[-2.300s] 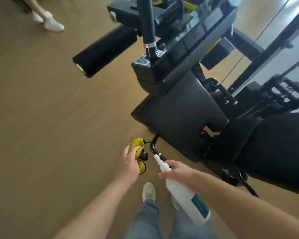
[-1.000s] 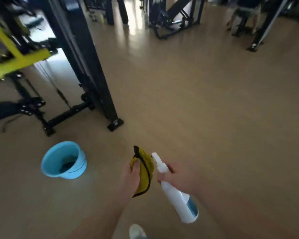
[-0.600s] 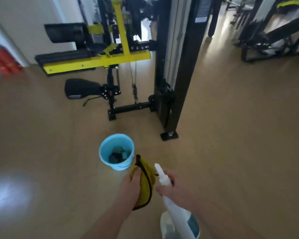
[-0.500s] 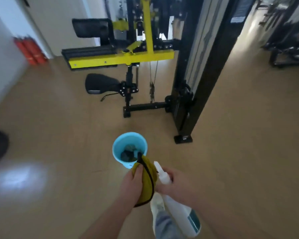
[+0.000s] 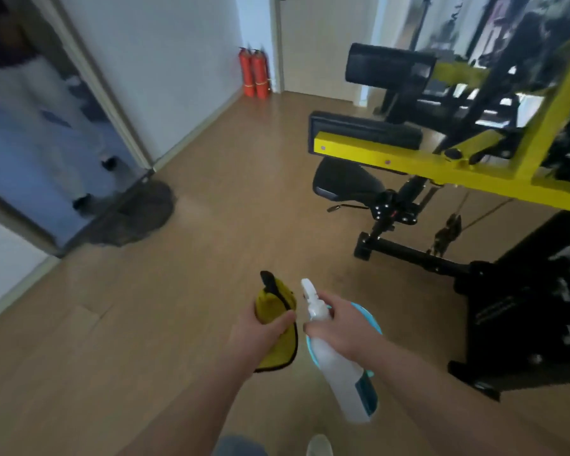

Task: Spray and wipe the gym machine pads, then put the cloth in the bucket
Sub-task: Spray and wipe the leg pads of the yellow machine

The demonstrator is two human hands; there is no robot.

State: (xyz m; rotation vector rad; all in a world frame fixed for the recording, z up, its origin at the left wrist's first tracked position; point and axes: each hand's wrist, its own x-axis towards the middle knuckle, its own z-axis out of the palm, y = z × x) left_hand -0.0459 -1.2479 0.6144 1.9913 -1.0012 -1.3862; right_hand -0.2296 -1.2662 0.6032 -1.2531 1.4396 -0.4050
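My left hand (image 5: 263, 330) grips a yellow cloth (image 5: 274, 302) with a black edge, held just left of the bucket. My right hand (image 5: 338, 319) holds a white spray bottle (image 5: 339, 366) by its neck, nozzle pointing away from me. The light blue bucket (image 5: 372, 319) stands on the floor directly under my right hand and the bottle, so only slivers of its rim show. A yellow-framed gym machine (image 5: 441, 159) with black pads (image 5: 389, 65) stands at the right.
Wooden floor stretches ahead. Two red fire extinguishers (image 5: 254, 74) stand by the far wall. A dark mat (image 5: 135, 212) lies at a doorway on the left, where a person's legs (image 5: 46, 103) show. The machine's black base (image 5: 520, 301) is close on the right.
The view has swung left and I have stepped up to the bucket; it was ahead of my hands and now lies beneath my right hand. Both hands keep the same grips.
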